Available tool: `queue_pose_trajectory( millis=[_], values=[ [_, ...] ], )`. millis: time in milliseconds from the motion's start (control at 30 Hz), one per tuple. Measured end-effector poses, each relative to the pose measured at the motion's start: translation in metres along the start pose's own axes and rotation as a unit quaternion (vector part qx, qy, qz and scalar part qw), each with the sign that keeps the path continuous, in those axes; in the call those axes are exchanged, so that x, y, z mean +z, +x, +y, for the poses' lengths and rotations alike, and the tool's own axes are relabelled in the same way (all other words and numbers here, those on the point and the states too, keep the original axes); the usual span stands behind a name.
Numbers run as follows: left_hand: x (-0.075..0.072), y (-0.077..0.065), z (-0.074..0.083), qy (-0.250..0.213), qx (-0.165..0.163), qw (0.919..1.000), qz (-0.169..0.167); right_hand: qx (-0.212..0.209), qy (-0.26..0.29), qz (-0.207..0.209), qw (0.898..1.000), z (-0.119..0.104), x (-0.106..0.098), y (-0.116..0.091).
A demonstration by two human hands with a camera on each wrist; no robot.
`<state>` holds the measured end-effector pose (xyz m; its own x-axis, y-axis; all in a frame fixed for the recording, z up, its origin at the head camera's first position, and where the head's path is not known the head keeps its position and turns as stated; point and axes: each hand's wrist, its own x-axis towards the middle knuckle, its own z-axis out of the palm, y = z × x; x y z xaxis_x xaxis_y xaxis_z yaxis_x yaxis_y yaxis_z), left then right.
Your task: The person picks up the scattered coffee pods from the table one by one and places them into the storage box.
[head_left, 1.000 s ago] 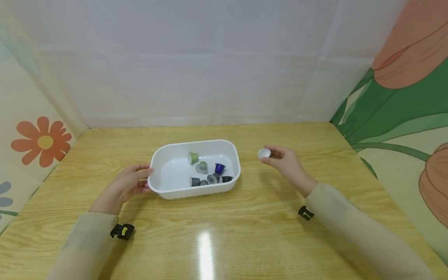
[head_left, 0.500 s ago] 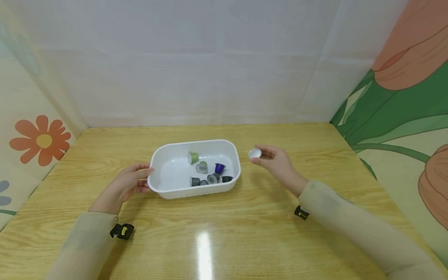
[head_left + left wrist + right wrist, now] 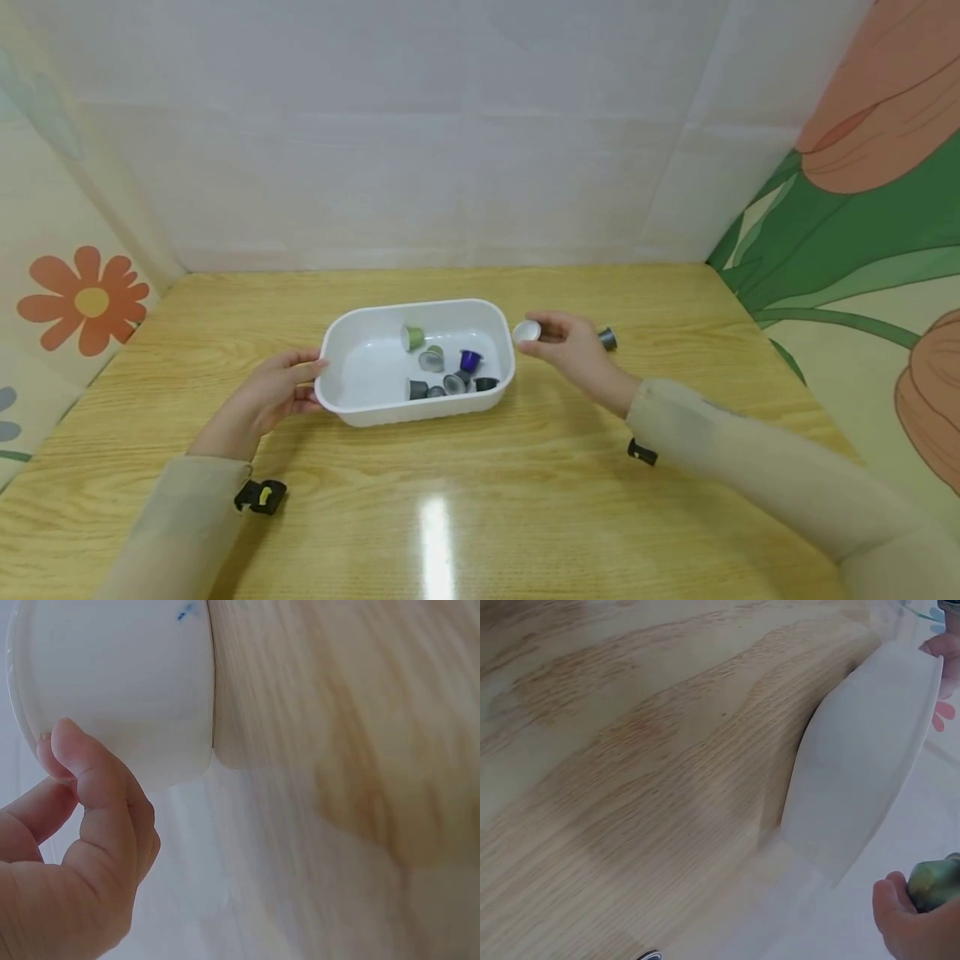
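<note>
Plainly, a bench (image 3: 330, 517) carries a white tub (image 3: 367, 372). At the tub's left end, the left grip (image 3: 264, 395) holds it, thumb at the rim and fingers against the outer wall. Just off the tub's right end, the right grip (image 3: 572, 348) pinches a greenish capsule (image 3: 527, 331) between thumb and fingers. Farther right of the tub, past that grip, lies a grey capsule (image 3: 608, 338). Inside, mostly toward the tub's right half, are green, purple and grey capsules (image 3: 470, 361).
</note>
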<state>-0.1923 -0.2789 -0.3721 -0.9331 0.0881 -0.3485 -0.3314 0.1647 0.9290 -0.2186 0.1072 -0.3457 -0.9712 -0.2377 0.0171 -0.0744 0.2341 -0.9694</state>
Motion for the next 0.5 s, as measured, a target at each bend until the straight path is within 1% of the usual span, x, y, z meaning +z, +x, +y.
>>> queue_pose_trajectory(
  millis=[67,300,500],
  values=[
    [0.0,0.0,0.0,0.001,0.0,1.0,0.001,-0.003,0.0,-0.004,1.0,0.0,0.002,0.001],
    [0.0,0.0,0.0,0.005,0.002,1.0,0.003,0.012,-0.007,-0.027,1.0,-0.005,0.008,0.003],
    [0.0,0.0,0.0,0.009,-0.002,1.0,0.004,0.007,-0.005,-0.039,0.999,-0.009,0.014,0.005]
  ],
)
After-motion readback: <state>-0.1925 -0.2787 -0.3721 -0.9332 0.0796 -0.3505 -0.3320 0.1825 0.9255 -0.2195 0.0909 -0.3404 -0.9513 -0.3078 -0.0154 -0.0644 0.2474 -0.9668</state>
